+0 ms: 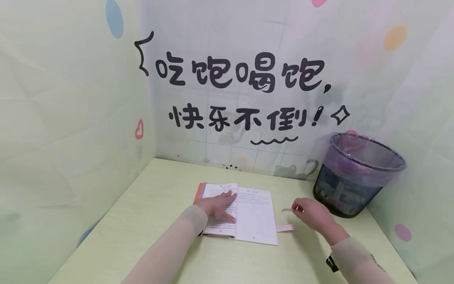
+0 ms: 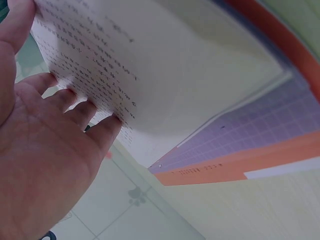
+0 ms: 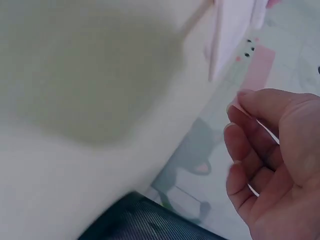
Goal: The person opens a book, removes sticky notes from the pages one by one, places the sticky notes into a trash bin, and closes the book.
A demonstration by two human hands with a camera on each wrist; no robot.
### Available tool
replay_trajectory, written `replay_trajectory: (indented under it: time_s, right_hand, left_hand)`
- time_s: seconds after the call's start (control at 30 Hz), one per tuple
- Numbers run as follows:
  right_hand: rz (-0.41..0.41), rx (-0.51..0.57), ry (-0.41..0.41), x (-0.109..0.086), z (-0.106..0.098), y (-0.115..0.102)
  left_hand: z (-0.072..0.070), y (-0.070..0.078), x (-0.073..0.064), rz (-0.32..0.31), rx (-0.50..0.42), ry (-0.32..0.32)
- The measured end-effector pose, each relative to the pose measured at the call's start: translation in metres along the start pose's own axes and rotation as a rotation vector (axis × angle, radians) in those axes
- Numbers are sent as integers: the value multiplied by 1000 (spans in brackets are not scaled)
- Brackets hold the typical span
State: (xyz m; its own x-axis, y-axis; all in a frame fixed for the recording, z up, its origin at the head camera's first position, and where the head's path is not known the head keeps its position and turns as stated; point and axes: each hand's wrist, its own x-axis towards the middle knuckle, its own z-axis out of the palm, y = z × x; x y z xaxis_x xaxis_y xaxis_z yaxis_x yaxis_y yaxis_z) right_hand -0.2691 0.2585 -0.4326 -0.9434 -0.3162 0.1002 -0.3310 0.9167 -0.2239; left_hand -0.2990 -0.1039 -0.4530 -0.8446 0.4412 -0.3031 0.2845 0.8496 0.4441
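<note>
An open book [image 1: 257, 221] lies on the table, its right page partly printed and partly blank. Spread fingers of my left hand [image 1: 218, 207] rest on the left page near the spine. In the left wrist view, those fingertips touch the printed page [image 2: 100, 55], and a purple and orange cover flap [image 2: 240, 135] shows beside it. To the right of the book, my right hand [image 1: 312, 215] pinches a thin pink paper strip [image 3: 260, 65] between thumb and forefinger. Another pink strip [image 1: 285, 228] sticks out by the book's lower right edge.
A dark mesh wastebasket [image 1: 333, 189] with a purple liner stands at the right rear of the table, just beyond my right hand. Printed cloth walls [image 1: 227, 94] with large dark characters enclose the pale yellow table [image 1: 142, 232] at the back and sides.
</note>
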Motion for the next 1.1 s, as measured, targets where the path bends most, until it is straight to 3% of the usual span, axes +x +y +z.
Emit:
replay_trajectory:
  time_s: [0.13,0.3,0.5,0.73,0.87,1.1]
  right_hand:
    - [9,18,81,2,-29,7]
    - [43,2,271,4,-72,15]
    - [152,10,468,0,-117,33]
    - [312,38,622,-5,-147,57]
    - [407,54,614,-8,-159,68]
    - [579,67,524,-12,-175,84]
  left_hand:
    - [0,1,-1,2,-1,1]
    - [0,0,-1,3,-11,-1]
    - [0,0,-1,5,-15,-2]
    - [0,-2,0,3,-7,-3]
    - [0,-3,1,-3,-4,0]
    - [1,-3,1,-11,-23,-5]
